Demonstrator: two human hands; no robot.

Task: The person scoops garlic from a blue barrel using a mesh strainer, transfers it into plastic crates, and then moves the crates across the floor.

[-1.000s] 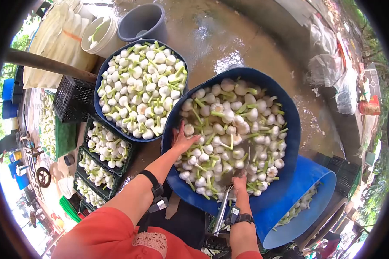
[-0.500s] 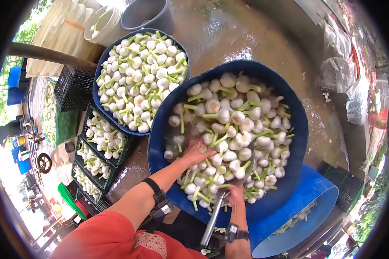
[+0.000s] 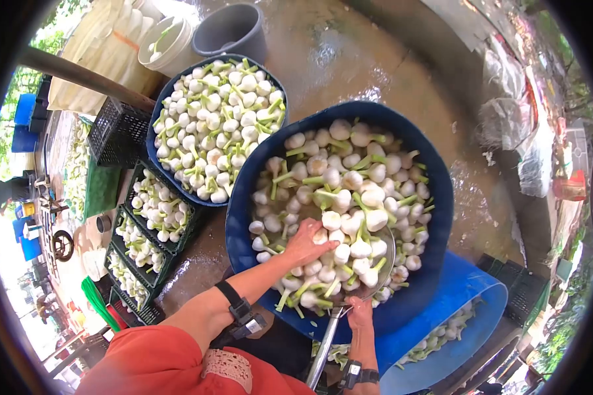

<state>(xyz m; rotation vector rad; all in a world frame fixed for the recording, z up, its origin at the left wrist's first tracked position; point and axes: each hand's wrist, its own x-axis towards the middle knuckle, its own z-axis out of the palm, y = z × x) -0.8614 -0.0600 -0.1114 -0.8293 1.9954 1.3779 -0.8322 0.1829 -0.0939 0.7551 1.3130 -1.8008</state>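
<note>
A long-handled metal strainer (image 3: 393,262) lies in the big blue tub (image 3: 441,263), heaped with white garlic bulbs (image 3: 360,247) on green stems. My right hand (image 3: 360,313) grips its rim, just beside where the handle (image 3: 324,349) joins. My left hand (image 3: 308,243) presses against the left side of the heaped bulbs, thumb stretched over them and fingertips partly hidden. More bulbs float in the murky water around the strainer. The handle slants down toward my body.
Another blue tub (image 3: 153,148) full of garlic stands at the upper left, with stacked dark crates (image 3: 153,245) of bulbs below it. Grey bucket (image 3: 227,29) and white bucket (image 3: 168,56) sit behind. A tilted blue barrel (image 3: 471,289) holding garlic lies at right.
The strainer has come up with a heap of bulbs, its rim now showing on the right. My left hand has shifted slightly right against the heap.
</note>
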